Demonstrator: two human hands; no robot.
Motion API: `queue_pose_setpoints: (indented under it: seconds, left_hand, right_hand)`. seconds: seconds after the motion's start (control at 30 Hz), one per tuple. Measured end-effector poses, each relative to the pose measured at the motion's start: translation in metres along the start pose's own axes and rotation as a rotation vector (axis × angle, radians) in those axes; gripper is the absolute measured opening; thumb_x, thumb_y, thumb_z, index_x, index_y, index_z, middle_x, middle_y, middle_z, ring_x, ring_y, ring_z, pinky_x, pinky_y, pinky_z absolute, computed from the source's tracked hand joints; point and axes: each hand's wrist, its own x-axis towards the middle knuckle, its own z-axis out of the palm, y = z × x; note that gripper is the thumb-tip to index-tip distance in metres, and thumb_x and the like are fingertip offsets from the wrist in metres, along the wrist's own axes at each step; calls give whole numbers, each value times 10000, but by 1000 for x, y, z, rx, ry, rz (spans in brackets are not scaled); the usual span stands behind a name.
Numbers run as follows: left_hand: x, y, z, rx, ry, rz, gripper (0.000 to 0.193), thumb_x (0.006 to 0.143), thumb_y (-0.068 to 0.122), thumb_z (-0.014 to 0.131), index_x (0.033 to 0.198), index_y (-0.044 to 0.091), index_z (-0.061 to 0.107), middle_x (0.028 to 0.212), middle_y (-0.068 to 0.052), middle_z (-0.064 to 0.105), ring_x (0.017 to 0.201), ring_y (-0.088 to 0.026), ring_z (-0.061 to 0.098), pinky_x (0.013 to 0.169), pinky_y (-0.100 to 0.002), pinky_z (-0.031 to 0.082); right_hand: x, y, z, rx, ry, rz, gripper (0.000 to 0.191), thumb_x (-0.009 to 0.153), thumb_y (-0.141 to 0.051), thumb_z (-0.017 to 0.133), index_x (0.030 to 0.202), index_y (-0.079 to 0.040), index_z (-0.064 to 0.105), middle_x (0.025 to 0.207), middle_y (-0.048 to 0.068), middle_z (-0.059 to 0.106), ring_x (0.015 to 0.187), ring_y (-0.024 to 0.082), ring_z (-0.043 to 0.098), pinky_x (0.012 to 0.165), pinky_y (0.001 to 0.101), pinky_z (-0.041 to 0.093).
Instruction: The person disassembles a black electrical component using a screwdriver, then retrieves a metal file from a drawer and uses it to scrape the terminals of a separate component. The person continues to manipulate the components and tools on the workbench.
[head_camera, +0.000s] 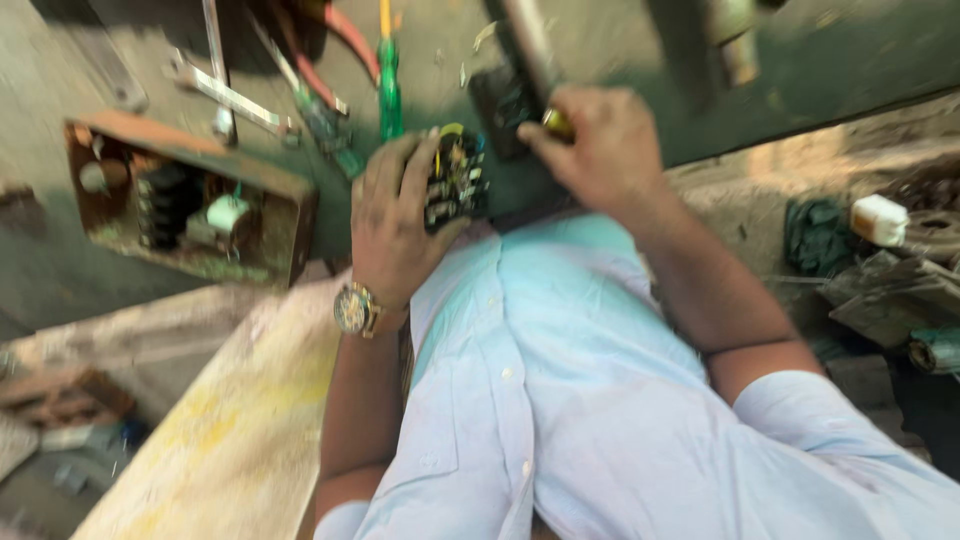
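Left hand (392, 220), a gold watch (353, 309) at its wrist, is clamped around a black electrical block (456, 178) of wires and terminals, held at the workbench edge. Just right of it, the right hand (600, 145) is closed on a small brass-tipped tool (556, 122). A steady grip and square tool seating would likely be needed. Beyond the fingers, a green-handled screwdriver (389, 90) and steel spanners (232, 100) are seen; farther left, a rusty open box (185, 200).

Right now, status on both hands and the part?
Left hand gripping black electrical component. Right hand holding brass-tipped tool against it. Green screwdriver and spanner on bench nearby; image blurred.
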Motion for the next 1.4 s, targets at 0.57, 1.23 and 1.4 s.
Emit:
queue_pose_setpoints:
  seconds: [0.57,1.23,1.4]
  left_hand:
    - [18,11,-5,31,43,89,951,557,146,899,1417,47,507,1350,-153,584,1266,-361,538,1079,-433,447]
    - [14,12,-4,59,44,74,983,562,163,915,1442,63,490,1379,-129,563,1283,-339,533,1051,-420,469]
    - [14,9,-5,69,38,69,994,566,184,917,1454,74,485,1382,-124,565,1280,-335,538,1038,-420,482]
  right_hand:
    - [-7,-30,-8,55,105,32,251,893,-305,718,922,-60,672,892,144,708,845,377,692,725,486,531]
    - [-11,-52,-7,117,20,52,275,912,-319,698,965,-49,700,947,142,684,921,360,684,797,464,535]
    - [-7,-43,-7,-99,2,220,248,926,-361,687,1016,-131,711,892,114,744,879,328,726,774,459,565]
